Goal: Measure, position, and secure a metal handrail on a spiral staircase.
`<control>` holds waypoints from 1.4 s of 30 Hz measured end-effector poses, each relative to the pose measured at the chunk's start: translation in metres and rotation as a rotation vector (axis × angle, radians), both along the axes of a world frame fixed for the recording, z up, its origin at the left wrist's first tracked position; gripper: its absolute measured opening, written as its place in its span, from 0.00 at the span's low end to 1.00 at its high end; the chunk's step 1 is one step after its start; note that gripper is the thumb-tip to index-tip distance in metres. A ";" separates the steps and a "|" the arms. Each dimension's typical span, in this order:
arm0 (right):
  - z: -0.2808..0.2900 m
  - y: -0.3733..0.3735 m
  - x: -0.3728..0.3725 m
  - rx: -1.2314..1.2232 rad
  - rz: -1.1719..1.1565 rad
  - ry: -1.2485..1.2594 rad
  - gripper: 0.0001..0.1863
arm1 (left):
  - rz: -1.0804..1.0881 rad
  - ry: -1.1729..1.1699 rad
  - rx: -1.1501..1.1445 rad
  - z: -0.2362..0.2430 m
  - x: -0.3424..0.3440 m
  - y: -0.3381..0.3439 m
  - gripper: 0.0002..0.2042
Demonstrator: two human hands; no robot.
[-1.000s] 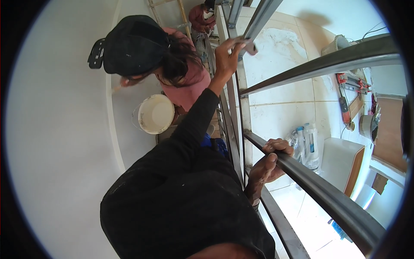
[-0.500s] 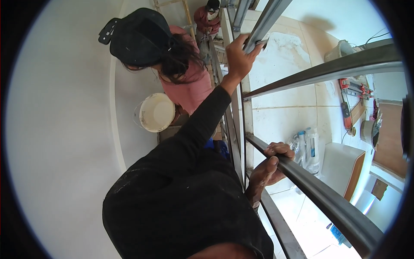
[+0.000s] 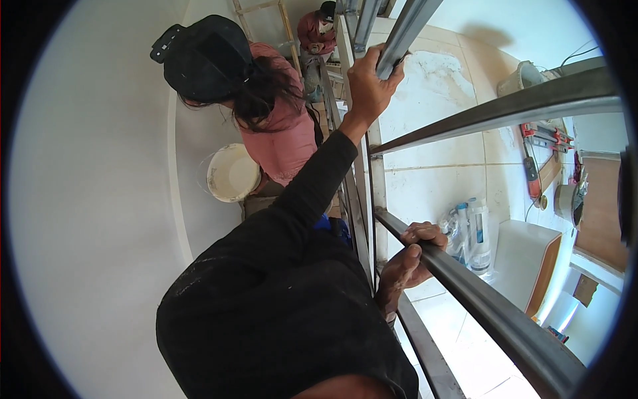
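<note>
My left hand (image 3: 375,86) is closed round a steel bar (image 3: 412,30) near the top of the railing; whether a small piece is also in it I cannot tell. My right hand (image 3: 415,263) grips a lower grey metal rail (image 3: 488,316). Another rail (image 3: 492,114) runs between my two hands toward the right. Just left of my left arm, a person in a pink top and black cap (image 3: 276,149) bends beside a cream bucket (image 3: 232,169), head down.
A second person (image 3: 312,30) sits by a wooden ladder (image 3: 288,26) at the back. A white wall (image 3: 93,186) bounds the left. Past the railing, below, lie a tiled floor (image 3: 432,186), red tools (image 3: 531,176), wrapped bottles (image 3: 475,236), buckets (image 3: 515,83) and a white box-like item (image 3: 522,253).
My left hand has moved up and right onto the bar; the small metal plate it held earlier is now mostly hidden. The pink-clad person has shifted slightly. My right hand stays on its rail.
</note>
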State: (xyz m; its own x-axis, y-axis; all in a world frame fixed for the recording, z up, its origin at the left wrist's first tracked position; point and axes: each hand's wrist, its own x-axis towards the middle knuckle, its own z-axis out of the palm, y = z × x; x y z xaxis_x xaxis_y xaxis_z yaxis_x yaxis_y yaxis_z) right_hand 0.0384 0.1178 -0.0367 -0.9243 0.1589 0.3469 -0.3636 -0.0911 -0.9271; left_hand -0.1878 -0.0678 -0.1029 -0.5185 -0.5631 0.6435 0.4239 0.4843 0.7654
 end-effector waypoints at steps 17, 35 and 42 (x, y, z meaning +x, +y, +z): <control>-0.006 0.002 0.002 0.020 0.016 -0.011 0.20 | -0.047 -0.086 0.000 -0.051 0.015 -0.016 0.17; -0.008 0.003 0.002 -0.039 -0.001 -0.022 0.19 | -0.141 -0.303 -0.024 -0.096 0.025 -0.034 0.19; -0.009 0.003 0.002 -0.041 -0.009 -0.005 0.20 | -0.150 -0.092 -0.072 -0.017 0.012 -0.029 0.18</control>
State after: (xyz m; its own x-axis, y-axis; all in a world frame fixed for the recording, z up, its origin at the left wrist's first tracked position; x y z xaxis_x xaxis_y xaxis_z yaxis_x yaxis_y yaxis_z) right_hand 0.0402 0.1212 -0.0455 -0.9245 0.1812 0.3353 -0.3600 -0.1261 -0.9244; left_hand -0.1754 -0.0965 -0.1196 -0.6515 -0.4295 0.6254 0.4251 0.4761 0.7698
